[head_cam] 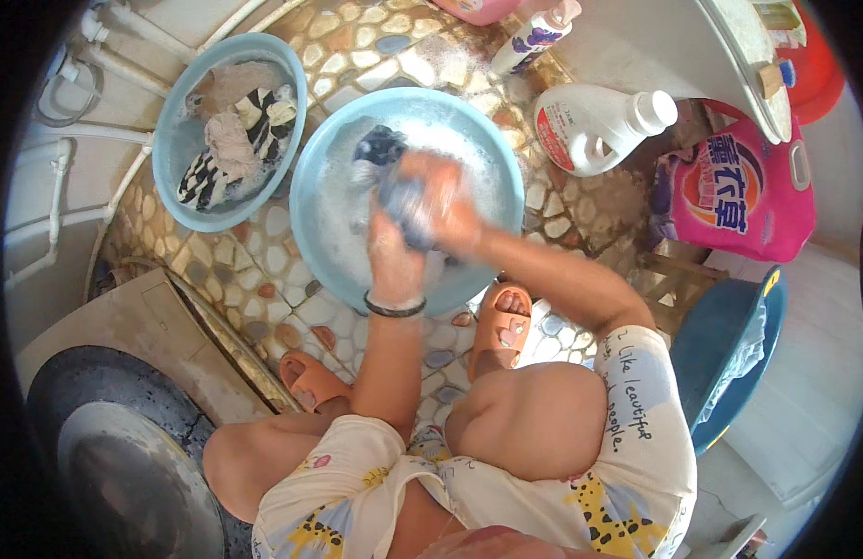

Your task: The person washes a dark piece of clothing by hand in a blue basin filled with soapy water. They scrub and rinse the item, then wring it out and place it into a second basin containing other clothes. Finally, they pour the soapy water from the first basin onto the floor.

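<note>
A light blue plastic basin [302, 209] with cloudy, sudsy water stands on the stone-patterned floor before me. Over it, my left hand [396, 255], with a dark band at the wrist, grips a wet dark blue cloth [412, 216] from the near side. My right hand [442, 199], blurred, is closed over the same cloth, pressed against the left. A dark part of the cloth trails to the upper left, at the suds. Left of this basin stands a second blue basin [160, 147] holding a black-and-white patterned garment [208, 178] and beige cloth [232, 145] in soapy water.
A white detergent jug [575, 129], a white pump bottle [533, 42] and a pink detergent bag [746, 189] are at the right. A dark blue basin [718, 349] leans there too. White pipes [57, 182] run along the left wall, above a large black pan [110, 377].
</note>
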The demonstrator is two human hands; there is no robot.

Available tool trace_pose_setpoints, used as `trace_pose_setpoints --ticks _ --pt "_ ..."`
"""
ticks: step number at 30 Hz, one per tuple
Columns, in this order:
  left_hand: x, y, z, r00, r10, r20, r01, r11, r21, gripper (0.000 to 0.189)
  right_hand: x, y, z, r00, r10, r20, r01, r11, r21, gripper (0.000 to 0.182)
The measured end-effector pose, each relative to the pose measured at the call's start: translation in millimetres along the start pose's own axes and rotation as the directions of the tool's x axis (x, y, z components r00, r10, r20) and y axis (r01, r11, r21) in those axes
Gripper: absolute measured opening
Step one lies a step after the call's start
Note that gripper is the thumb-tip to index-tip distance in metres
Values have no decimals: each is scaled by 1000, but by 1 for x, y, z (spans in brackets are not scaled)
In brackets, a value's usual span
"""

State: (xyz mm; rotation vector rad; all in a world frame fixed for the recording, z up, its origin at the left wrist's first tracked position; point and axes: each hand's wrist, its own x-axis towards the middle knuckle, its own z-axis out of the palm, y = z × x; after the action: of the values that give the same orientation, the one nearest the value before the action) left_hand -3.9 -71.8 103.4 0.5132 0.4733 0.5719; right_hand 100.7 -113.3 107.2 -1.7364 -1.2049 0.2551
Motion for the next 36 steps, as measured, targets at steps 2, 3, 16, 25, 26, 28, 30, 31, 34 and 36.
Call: trace_pose_setpoints --ticks 2,3,16,25,26,28,30,31,34,36 --pt "16 -12 -42 923 175 342 -147 983 -107 41 -7 -19 17 992 -104 75 100 994 48 22" --pt "23 -11 -43 831 244 500 -181 968 -172 41 -15 -27 23 985 -139 98 133 989 65 21" --pt "-41 4 -18 962 205 182 -217 975 50 47 3 -91 -4 925 281 256 -342 909 240 28" --pt "-45 73 80 925 75 -372 -185 945 -271 54 66 -42 -60 667 660 346 -629 251 736 53" --pt "-33 69 71 903 110 -415 -207 959 -196 56 62 -21 -50 645 686 337 -672 300 677 54" --pt "6 60 29 896 -55 -441 -53 972 -230 50 46 19 -40 596 755 274 -744 391 542 58" --pt "35 49 2 854 -187 -485 64 964 -260 45 19 73 -14 793 605 73 -605 767 213 60" --pt "48 44 -6 827 -236 -511 99 955 -280 44 18 81 -8 878 478 19 -478 878 9 61" --pt "73 17 -29 812 -247 -529 136 961 -240 37 8 94 14 731 669 136 -614 731 -297 50" --pt "93 0 -58 708 -358 -609 185 926 -329 30 5 105 30 658 704 268 -487 669 -561 46"
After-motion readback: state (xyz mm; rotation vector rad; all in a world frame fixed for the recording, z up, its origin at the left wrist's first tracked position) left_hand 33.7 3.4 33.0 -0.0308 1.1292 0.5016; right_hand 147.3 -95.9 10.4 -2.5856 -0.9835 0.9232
